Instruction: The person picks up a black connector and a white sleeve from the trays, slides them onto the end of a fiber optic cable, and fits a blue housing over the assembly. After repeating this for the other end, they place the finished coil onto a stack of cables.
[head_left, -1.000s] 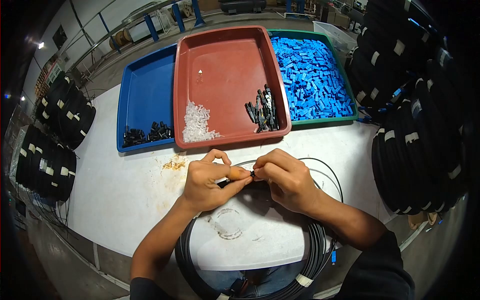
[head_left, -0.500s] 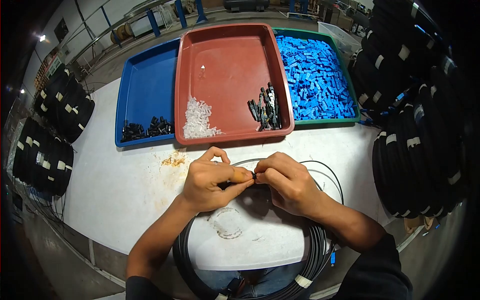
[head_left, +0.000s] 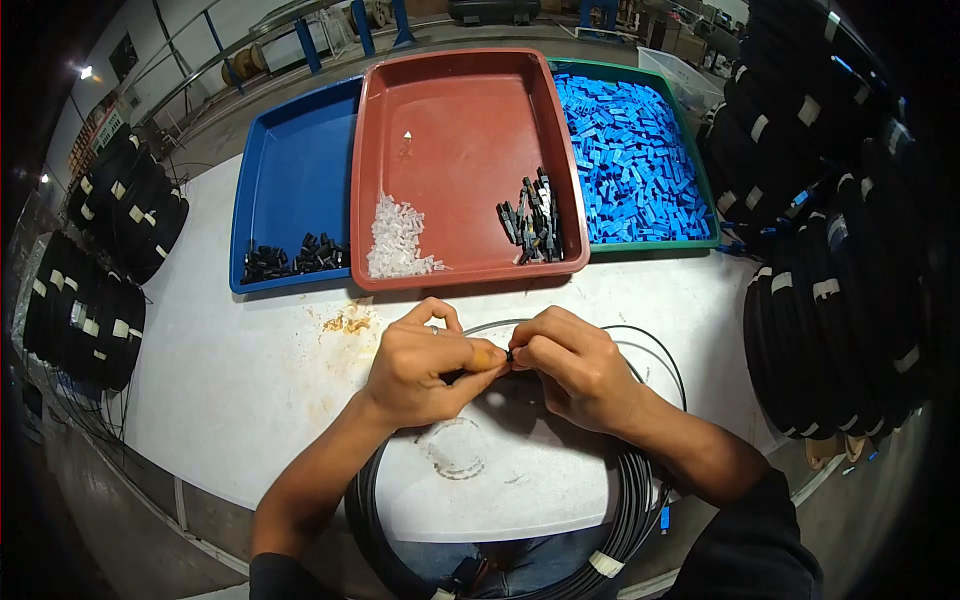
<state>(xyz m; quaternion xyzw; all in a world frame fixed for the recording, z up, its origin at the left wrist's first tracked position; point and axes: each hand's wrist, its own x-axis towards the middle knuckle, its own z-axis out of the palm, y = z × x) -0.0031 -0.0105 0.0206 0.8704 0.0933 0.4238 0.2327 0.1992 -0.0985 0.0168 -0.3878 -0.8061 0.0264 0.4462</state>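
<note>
My left hand (head_left: 428, 365) and my right hand (head_left: 575, 362) meet over the table, thumbs and forefingers pinched around one small black piece (head_left: 510, 355). Mostly covered by the fingertips, the piece could be a connector part on a cable end; its exact kind I cannot make out. A coil of black cable (head_left: 632, 510) lies under my forearms, its lower part hanging past the table's front edge over my lap. White tape (head_left: 606, 563) binds the coil. From its right side hangs a blue connector (head_left: 665, 518).
Beyond my hands stand a blue tray (head_left: 300, 180) with black parts, a red tray (head_left: 465, 120) with clear caps and black connector pieces, and a green tray (head_left: 705, 243) full of blue connectors. Stacked cable coils (head_left: 840, 310) flank the white table (head_left: 240, 400) on both sides.
Both hands keep their pinch on the small black piece, with only a very slight shift of the fingers. The trays and the coil stay in place.
</note>
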